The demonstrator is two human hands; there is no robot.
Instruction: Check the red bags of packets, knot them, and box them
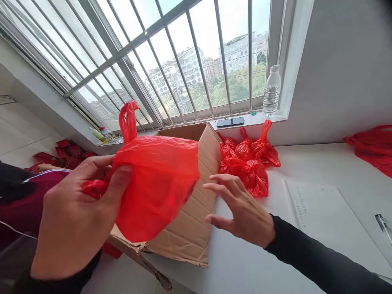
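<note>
Left hand (72, 216), nearest the lens, pinches a puffed red bag (156, 179) upright over the cardboard box (190, 228), knotted handles up; right hand (241, 210) hovers open and empty just right of it.

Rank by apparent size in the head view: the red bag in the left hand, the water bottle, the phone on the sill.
1. Red bag, held in the left hand; largest, though its nearness to the camera inflates it.
2. Water bottle on the sill.
3. Phone; smallest.
</note>
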